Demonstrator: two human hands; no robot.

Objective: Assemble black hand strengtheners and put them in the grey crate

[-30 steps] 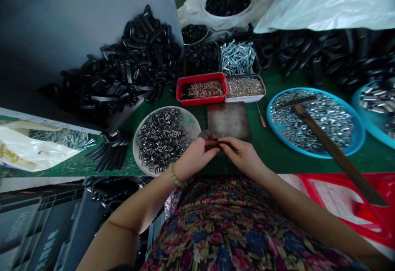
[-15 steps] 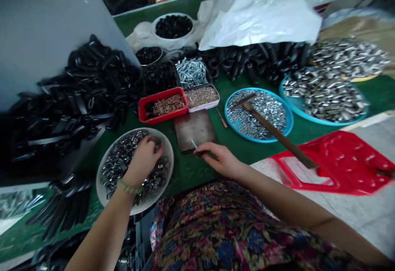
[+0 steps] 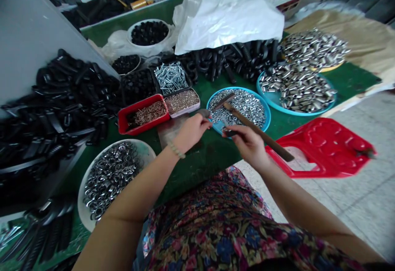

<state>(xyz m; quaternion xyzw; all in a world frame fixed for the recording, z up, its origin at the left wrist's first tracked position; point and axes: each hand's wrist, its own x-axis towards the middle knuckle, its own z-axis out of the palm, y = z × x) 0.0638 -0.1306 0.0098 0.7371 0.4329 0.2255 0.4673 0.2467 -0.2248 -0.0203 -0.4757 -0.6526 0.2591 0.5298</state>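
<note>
Dark flat piece (image 3: 203,113) is clenched at the fingertips of the left hand (image 3: 191,132), just beside the rim of a blue tray (image 3: 237,87) filled with steel hex nuts (image 3: 243,108). The right hand (image 3: 248,145) grasps a small dark part (image 3: 230,132) between thumb and forefinger; the exact form of both held items is too small to determine. Both hands are raised above the green table (image 3: 203,160) and stand apart from each other. A beaded bracelet (image 3: 175,149) encircles the left wrist. A flat metal plate (image 3: 169,130) lies beneath the left hand, partly hidden by it. A wooden-handled hammer (image 3: 256,129) rests with its head on the nuts, and its handle runs just beyond the right hand and out past the table edge. A white plate (image 3: 148,149) of steel rings (image 3: 108,180) sits nearer the body on the left. A red tray (image 3: 123,123) of pins adjoins a shallow tin (image 3: 182,100) of small bright parts. A second blue tray (image 3: 308,108) holds steel sleeves (image 3: 296,92). Black coiled parts (image 3: 61,110) are heaped at the left, and a red plastic stool (image 3: 321,147) stands on the tiled floor (image 3: 354,193).
</note>
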